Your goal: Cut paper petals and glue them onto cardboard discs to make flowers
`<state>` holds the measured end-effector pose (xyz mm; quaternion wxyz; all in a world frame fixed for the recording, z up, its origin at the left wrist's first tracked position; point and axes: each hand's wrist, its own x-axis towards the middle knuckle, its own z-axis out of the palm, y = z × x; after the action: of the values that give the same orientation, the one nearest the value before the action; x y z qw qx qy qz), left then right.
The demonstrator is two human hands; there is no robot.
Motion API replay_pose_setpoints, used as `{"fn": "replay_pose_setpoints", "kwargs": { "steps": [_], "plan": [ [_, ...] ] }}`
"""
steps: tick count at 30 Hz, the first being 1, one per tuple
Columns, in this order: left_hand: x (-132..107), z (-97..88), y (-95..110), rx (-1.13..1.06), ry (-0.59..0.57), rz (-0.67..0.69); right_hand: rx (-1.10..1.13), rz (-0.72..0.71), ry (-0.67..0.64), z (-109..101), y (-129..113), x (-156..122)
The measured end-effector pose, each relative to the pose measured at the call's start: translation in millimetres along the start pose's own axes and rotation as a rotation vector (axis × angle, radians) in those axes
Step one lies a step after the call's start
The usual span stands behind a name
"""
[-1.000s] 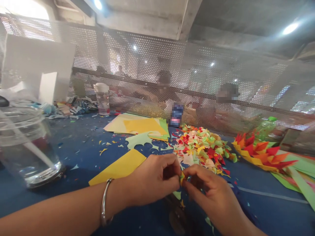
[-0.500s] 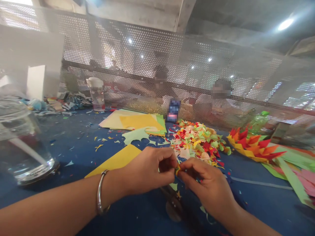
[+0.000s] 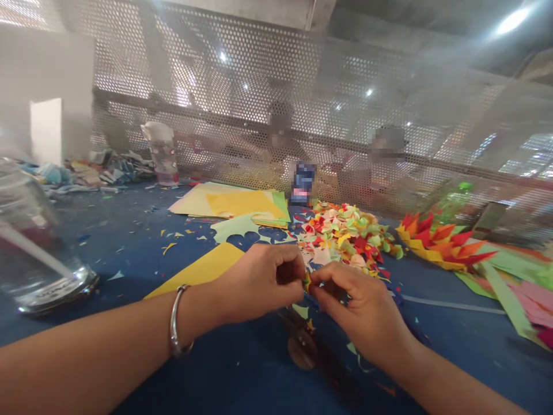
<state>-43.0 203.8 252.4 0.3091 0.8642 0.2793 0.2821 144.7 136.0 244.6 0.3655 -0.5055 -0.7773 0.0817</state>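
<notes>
My left hand (image 3: pixel 263 282), with a silver bangle (image 3: pixel 174 323) at its wrist, is closed in a pinch at a small yellow paper piece (image 3: pixel 307 281). My right hand (image 3: pixel 360 305) pinches the same piece from the other side, thumb and forefinger together. Most of the piece is hidden by the fingertips. Just beyond the hands lies a heap of small folded paper pieces (image 3: pixel 345 230) in red, yellow, green and pink. A yellow paper sheet (image 3: pixel 194 271) rests partly under my left forearm. Below the hands is a dark, blurred object with a round part (image 3: pixel 302 349) that I cannot make out.
A clear glass jar (image 3: pixel 30 248) stands at left, a white-lidded cup (image 3: pixel 162 153) behind. Stacked paper sheets (image 3: pixel 242 203) and a phone (image 3: pixel 303 183) are at the back. Rightward lie a red-orange paper flower (image 3: pixel 444 242) and green strips (image 3: pixel 512 308). A perforated screen (image 3: pixel 242 75) closes the far side.
The whole view has shifted, so the table things appear slightly higher and further left. Both hands keep their pinch on the yellow paper piece.
</notes>
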Motion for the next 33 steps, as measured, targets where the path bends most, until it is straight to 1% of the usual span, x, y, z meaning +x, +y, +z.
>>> {"fn": "replay_pose_setpoints", "kwargs": {
  "steps": [5, 8, 15, 18, 22, 27, 30, 33],
  "plan": [
    [-1.8, -0.2, 2.7, -0.001, -0.028, 0.074, -0.011, -0.032, 0.007, -2.7, 0.1, -2.6],
    [-2.4, -0.4, 4.5, 0.030, -0.041, 0.102, -0.019, -0.077, -0.003, -4.4, 2.0, -3.2],
    [-3.3, 0.8, 2.9, 0.196, 0.000, 0.127, -0.053, -0.133, -0.039, -0.2, 6.6, -1.4],
    [-2.8, 0.3, 2.9, 0.243, -0.015, 0.129, -0.048, -0.142, -0.048, 1.4, 6.6, -0.5],
    [-2.3, -0.6, 3.7, 0.217, -0.038, 0.100, -0.079, -0.159, -0.051, 1.1, 5.0, -0.2],
    [-3.3, -1.0, 4.4, 0.294, -0.083, 0.187, -0.081, -0.160, -0.110, 0.6, 2.0, -2.4],
    [-3.8, -1.6, 5.6, 0.302, -0.082, 0.172, -0.071, -0.146, -0.112, -0.1, 1.5, -3.6],
    [-3.6, -1.6, 5.7, 0.257, -0.090, 0.124, -0.057, -0.132, -0.111, -0.4, 3.6, -3.4]
  ]
}}
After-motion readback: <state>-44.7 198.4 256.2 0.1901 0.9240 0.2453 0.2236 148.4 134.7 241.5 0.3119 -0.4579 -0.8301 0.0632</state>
